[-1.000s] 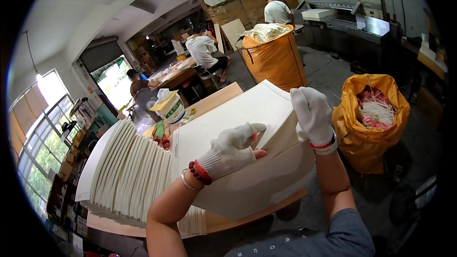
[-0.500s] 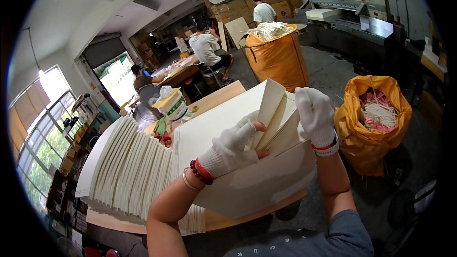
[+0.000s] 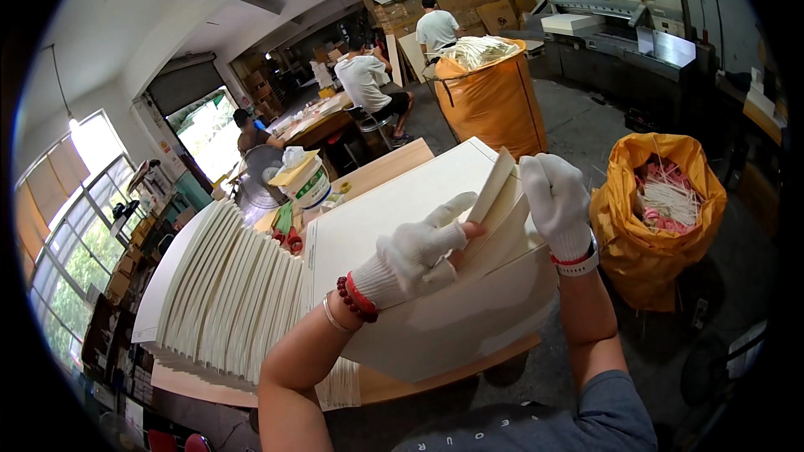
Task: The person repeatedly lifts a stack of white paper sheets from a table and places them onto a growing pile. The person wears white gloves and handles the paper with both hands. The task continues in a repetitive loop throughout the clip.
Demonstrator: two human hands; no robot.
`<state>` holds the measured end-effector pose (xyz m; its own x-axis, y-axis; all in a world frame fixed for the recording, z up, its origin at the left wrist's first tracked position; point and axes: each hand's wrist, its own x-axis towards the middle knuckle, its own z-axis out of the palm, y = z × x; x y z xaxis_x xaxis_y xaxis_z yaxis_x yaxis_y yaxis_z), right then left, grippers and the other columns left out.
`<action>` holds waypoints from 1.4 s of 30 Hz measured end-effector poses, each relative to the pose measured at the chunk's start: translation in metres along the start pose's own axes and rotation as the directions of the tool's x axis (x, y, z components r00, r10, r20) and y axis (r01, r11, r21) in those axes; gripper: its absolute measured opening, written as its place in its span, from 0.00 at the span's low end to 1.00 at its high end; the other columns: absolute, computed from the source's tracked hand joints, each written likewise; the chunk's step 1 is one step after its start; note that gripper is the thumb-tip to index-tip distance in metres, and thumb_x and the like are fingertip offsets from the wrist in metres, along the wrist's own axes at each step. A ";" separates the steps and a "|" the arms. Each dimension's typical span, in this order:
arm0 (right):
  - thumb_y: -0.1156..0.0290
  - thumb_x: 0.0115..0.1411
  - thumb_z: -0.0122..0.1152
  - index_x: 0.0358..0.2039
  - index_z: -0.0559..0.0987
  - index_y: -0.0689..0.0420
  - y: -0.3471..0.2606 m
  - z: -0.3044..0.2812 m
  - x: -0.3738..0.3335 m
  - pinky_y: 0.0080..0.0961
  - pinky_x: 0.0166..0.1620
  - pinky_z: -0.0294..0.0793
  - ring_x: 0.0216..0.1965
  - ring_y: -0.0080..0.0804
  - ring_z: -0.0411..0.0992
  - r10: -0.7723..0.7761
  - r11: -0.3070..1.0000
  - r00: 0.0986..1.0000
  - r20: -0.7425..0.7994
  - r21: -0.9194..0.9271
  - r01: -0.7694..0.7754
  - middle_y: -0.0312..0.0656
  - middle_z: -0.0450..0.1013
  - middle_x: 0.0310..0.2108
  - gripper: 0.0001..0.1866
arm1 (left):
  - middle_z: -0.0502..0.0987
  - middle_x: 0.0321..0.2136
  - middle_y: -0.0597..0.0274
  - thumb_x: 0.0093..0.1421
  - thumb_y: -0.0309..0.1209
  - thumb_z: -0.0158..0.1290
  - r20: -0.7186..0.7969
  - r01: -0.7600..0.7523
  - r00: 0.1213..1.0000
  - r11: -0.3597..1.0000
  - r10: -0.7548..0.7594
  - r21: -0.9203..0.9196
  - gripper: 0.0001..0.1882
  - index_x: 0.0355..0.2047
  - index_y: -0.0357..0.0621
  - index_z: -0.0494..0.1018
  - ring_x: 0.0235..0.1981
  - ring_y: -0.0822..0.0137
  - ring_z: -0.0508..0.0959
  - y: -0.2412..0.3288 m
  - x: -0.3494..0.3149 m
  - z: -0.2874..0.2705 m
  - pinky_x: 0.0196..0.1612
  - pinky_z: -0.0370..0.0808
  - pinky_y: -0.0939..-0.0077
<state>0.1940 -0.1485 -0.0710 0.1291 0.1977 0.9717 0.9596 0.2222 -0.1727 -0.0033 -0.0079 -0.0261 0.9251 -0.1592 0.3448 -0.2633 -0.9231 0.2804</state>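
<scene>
A thick stack of large cream paper sheets [image 3: 394, 209] lies on a wooden table [image 3: 394, 163] in front of me. Both my hands wear white knit gloves. My right hand [image 3: 557, 201] pinches the near right corner of the stack and bends a bundle of sheets [image 3: 501, 188] upward. My left hand [image 3: 419, 243] reaches under the lifted sheets, its fingers touching their edges. A red bead bracelet and a thin bangle sit on my left wrist. To the left lie fanned piles of folded cream paper [image 3: 222, 289].
An orange sack of paper strips [image 3: 662, 209] stands at my right, a taller full orange sack [image 3: 490, 92] beyond the table. A white bucket [image 3: 306, 184] and a fan [image 3: 260, 172] stand at the table's far end. Several people sit or stand at benches behind. A large grey machine [image 3: 620, 17] is far right.
My right hand has lifted and bent the corner of a bundle of sheets higher. My left hand's fingers have slid in under the raised sheets.
</scene>
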 end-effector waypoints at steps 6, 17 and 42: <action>0.79 0.58 0.53 0.34 0.73 0.68 0.004 0.003 -0.001 0.29 0.19 0.59 0.16 0.33 0.62 -0.132 0.984 0.990 -0.057 -0.125 0.125 0.41 0.60 0.16 0.05 | 0.75 0.43 0.56 0.44 0.30 0.70 -0.102 0.081 0.991 0.996 -0.083 -0.023 0.29 0.48 0.46 0.72 0.45 0.56 0.76 0.007 0.001 0.005 0.47 0.72 0.71; 0.81 0.56 0.56 0.34 0.73 0.69 -0.001 0.001 -0.001 0.29 0.19 0.60 0.16 0.33 0.61 -0.088 0.994 0.996 -0.029 -0.068 0.086 0.41 0.59 0.16 0.06 | 0.72 0.51 0.51 0.51 0.23 0.61 0.075 0.147 0.986 0.989 -0.146 -0.005 0.23 0.49 0.47 0.73 0.44 0.55 0.77 0.007 0.002 0.000 0.47 0.74 0.71; 0.85 0.48 0.60 0.37 0.72 0.70 0.005 -0.001 -0.002 0.25 0.18 0.61 0.17 0.30 0.62 -0.203 0.977 0.978 -0.056 -0.084 0.198 0.39 0.60 0.18 0.13 | 0.66 0.60 0.42 0.53 0.33 0.64 -0.004 0.221 0.975 0.975 -0.221 0.003 0.17 0.41 0.40 0.75 0.50 0.51 0.77 0.023 0.008 -0.008 0.51 0.73 0.72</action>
<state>0.1990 -0.1489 -0.0739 -0.0547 0.0949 0.9940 0.9838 0.1755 0.0374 -0.0043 -0.0273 -0.0098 0.9594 0.0503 0.2777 -0.0513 -0.9365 0.3468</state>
